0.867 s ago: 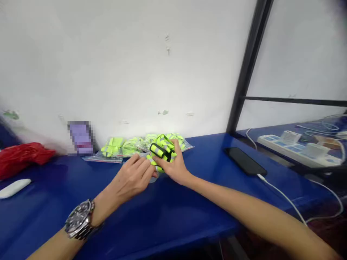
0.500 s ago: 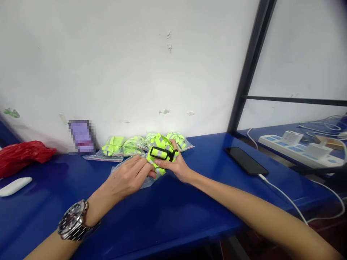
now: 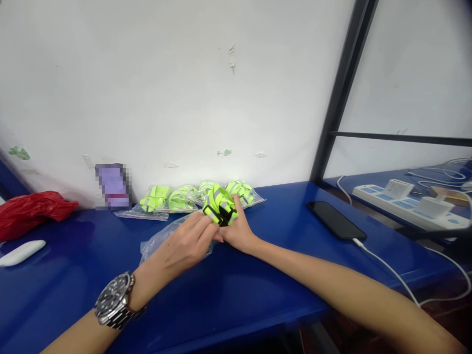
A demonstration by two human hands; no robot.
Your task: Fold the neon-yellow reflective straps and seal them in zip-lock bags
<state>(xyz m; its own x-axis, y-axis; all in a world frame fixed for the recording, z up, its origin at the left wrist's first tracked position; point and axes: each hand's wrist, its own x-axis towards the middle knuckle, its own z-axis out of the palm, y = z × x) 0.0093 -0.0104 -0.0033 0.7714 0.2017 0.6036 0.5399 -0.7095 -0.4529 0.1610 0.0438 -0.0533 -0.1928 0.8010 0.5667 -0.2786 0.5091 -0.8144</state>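
Cupping the straps from the right, your right hand is closed around that side of the yellow-green bundle. Your left hand has its fingers curled together at the near left edge; what they pinch is hidden, so you cannot tell whether that is strap, plastic or both. The straps sit between your hands, near the middle of the table, just in front of the filled bags along the far wall. A clear bag lies crumpled under your left hand.

Expect the straps to be light and soft, with little to break. The loops look springy and apt to spill out if you hold only one, so take the bundle round its middle, several layers at once. The black parts are probably stiffer and give your fingertips something firm. The silvery bands may feel slick, and the thin plastic will likely slide and crease.
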